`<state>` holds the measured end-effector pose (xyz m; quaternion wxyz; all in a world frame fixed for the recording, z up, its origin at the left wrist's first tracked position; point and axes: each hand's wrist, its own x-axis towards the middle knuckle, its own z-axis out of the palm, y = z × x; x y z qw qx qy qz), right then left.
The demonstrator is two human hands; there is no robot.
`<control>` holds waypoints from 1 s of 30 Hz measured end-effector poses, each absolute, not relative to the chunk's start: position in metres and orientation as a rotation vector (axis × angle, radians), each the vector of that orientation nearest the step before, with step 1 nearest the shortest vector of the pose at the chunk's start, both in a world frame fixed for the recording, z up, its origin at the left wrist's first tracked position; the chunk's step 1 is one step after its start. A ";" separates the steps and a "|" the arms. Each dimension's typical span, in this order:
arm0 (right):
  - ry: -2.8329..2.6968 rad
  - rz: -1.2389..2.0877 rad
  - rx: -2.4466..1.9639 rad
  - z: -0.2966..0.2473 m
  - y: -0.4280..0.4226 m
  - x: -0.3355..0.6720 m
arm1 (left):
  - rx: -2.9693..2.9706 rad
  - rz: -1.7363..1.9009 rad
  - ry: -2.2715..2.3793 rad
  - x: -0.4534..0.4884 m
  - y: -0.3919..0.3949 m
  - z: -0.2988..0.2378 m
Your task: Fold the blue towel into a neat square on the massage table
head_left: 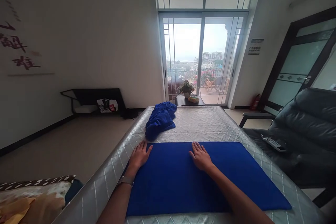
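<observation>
A blue towel (236, 178) lies spread flat on the quilted silver table cover (204, 122) in front of me. My left hand (139, 155) rests flat and open on the towel's far left corner, fingers stretched out, a watch on its wrist. My right hand (201, 156) lies open and flat on the towel near the middle of its far edge. A second blue cloth (160, 119) sits crumpled in a heap farther back, left of centre, apart from both hands.
A black leather chair (307, 129) with a remote control (274, 143) on it stands at the right. A small potted plant (187, 89) sits on a dark side table beyond the far end. A patterned cushion (31, 196) lies at lower left. A low black bench (94, 99) stands by the left wall.
</observation>
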<state>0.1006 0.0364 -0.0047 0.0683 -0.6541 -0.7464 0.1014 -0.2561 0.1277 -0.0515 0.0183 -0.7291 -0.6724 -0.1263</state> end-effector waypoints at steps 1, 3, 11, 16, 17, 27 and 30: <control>-2.241 0.305 -1.993 -0.006 0.037 0.112 | -2.261 -0.394 -2.091 -0.256 0.128 -0.052; -2.221 0.283 -2.051 -0.009 0.035 0.144 | -2.265 -0.398 -2.101 -0.257 0.128 -0.052; -1.934 0.016 -2.462 -0.032 0.018 0.316 | -2.270 -0.391 -2.100 -0.256 0.129 -0.053; -1.869 0.009 -2.510 -0.041 0.017 0.339 | -2.272 -0.292 -2.118 -0.259 0.129 -0.047; -1.868 0.008 -2.518 -0.041 0.017 0.337 | -2.259 -0.274 -2.122 -0.259 0.128 -0.045; -1.851 0.001 -2.484 -0.044 0.018 0.335 | -2.762 -0.377 -1.564 -0.074 0.081 -0.032; -1.858 0.000 -2.474 -0.044 0.017 0.334 | -2.874 -0.349 -1.559 -0.026 0.071 -0.029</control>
